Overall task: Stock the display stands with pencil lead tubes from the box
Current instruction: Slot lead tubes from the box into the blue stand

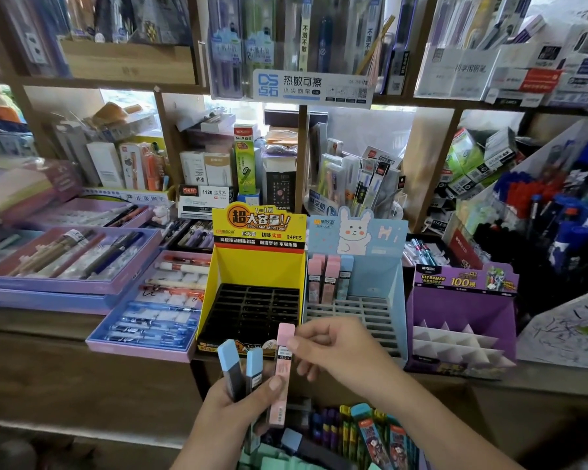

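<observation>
My left hand (pixel 233 407) grips two blue-capped lead tubes (pixel 240 368) and the lower part of a pink lead tube (pixel 283 371). My right hand (pixel 333 351) pinches that pink tube's top between thumb and forefinger. Both hands are in front of the yellow display stand (pixel 252 266), whose black slot grid is empty. To its right, the light blue rabbit stand (pixel 370 276) has three tubes (pixel 330 278), pink and blue, upright in its back row. The box (pixel 353 435) with more lead tubes lies below my hands at the bottom edge.
A purple display stand (pixel 462 317) with white dividers stands at the right. Pink and blue pen trays (pixel 143 327) lie left of the yellow stand. Shelves behind are packed with pens and boxes. A bin of blue and red pens (pixel 557 215) fills the right side.
</observation>
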Action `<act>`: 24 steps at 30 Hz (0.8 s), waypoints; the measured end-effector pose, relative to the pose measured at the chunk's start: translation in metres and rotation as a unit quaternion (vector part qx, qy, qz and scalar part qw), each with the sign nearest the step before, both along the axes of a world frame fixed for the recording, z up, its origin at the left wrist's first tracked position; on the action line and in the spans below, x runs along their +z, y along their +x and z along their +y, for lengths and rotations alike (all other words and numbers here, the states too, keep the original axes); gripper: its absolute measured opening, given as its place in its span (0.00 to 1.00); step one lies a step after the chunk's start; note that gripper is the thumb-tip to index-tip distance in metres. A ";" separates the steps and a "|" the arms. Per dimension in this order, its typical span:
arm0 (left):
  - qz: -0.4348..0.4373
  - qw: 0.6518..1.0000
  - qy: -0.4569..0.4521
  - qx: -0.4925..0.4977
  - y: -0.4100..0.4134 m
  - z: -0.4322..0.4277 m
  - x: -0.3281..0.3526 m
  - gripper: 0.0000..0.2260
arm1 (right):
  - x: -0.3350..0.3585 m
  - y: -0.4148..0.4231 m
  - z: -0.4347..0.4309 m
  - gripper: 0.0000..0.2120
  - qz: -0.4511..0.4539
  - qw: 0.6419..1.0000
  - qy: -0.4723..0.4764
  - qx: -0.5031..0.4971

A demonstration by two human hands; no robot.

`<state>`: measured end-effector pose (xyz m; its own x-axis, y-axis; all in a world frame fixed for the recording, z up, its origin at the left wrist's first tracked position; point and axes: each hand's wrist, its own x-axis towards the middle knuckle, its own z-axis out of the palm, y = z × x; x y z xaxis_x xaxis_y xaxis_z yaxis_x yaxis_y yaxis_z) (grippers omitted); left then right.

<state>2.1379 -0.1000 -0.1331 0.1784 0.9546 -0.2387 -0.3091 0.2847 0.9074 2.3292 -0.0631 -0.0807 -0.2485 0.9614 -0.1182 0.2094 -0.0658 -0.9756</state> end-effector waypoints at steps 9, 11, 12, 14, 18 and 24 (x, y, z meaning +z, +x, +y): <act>-0.008 1.000 0.010 0.004 0.000 0.004 -0.010 0.11 | 0.000 0.002 -0.002 0.05 0.048 0.998 -0.011 -0.031; -0.024 1.000 0.003 0.013 0.000 0.004 -0.013 0.08 | 0.005 0.008 0.001 0.05 0.059 0.997 0.003 -0.052; -0.031 0.999 -0.003 0.017 0.000 0.004 -0.014 0.09 | 0.009 0.012 0.003 0.05 0.067 0.995 0.012 -0.066; -0.050 0.998 -0.015 0.022 -0.001 0.005 -0.016 0.12 | 0.017 0.021 0.010 0.05 0.084 0.991 0.033 -0.102; -0.075 0.996 -0.025 0.037 -0.001 0.005 -0.017 0.13 | 0.030 0.037 0.025 0.04 0.071 0.977 0.090 -0.177; -0.080 0.995 -0.033 0.041 -0.004 0.003 -0.016 0.11 | 0.031 0.048 0.043 0.08 0.010 0.961 0.158 -0.226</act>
<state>2.1340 -0.0968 -0.1491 0.1414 0.9507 -0.2760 -0.4732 0.3099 0.8247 2.3775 -0.0197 -0.0501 0.2031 0.9590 0.1976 0.2095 0.1545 -0.9655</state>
